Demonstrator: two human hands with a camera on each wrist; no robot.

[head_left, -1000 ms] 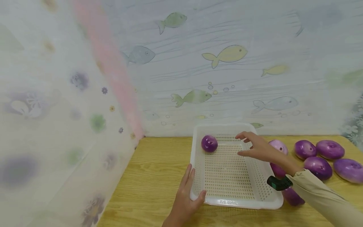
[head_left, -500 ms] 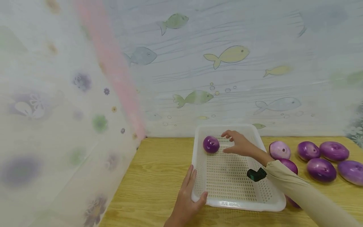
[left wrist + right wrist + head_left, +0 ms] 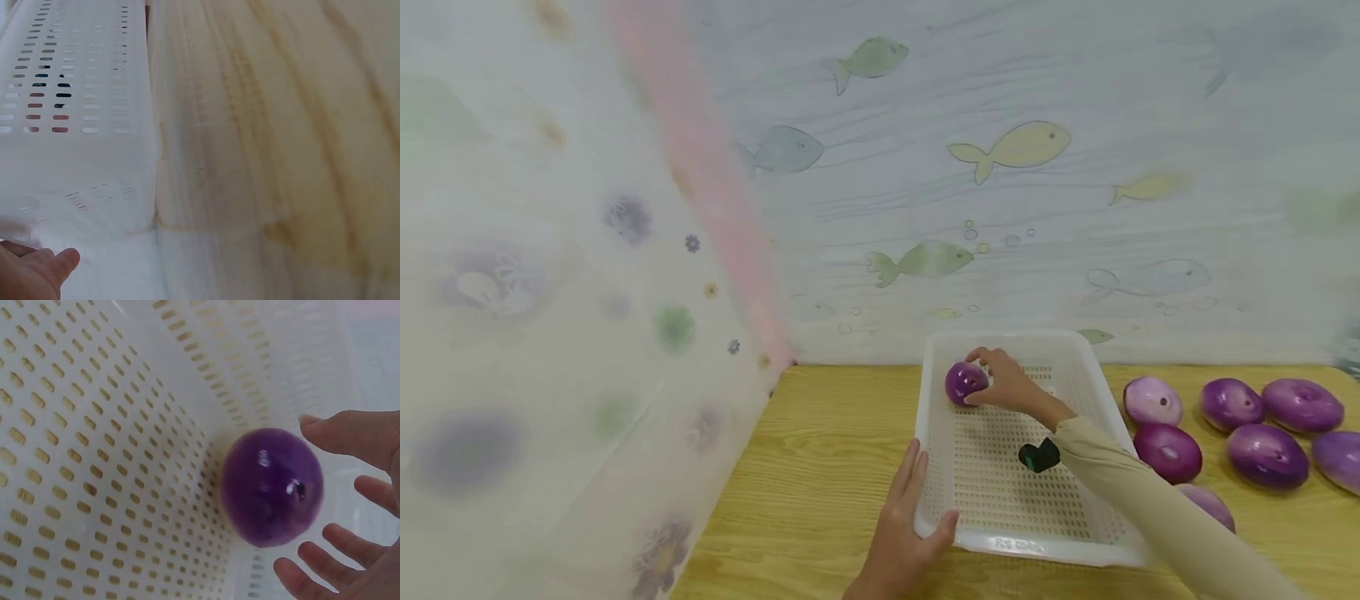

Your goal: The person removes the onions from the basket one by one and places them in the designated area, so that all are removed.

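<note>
A white perforated plastic basket [image 3: 1015, 546] stands on the wooden table. Inside, at its far left corner, lies a glossy, round purple vegetable [image 3: 964, 385] with a small dark hole; its exact kind is unclear. My right hand [image 3: 1011, 387] reaches over the basket with fingers and thumb spread about the vegetable's right side. In the right wrist view, thumb and fingertips [image 3: 290, 572] look slightly apart from the vegetable [image 3: 269, 487]. My left hand [image 3: 898, 533] rests against the basket's near left corner, fingers straight along the left wall and thumb by the front rim.
Right of the basket, several more purple vegetables lie on the table, among them a paler one [image 3: 1152, 401] and a dark one [image 3: 1167, 452]. A wall [image 3: 880, 200] with fish drawings rises behind the table [image 3: 820, 450]. A small black device [image 3: 1039, 455] is at my right wrist.
My right hand has moved left across the basket, from its right side to the purple vegetable. My left hand has stayed at the basket's corner. The view has shifted slightly.
</note>
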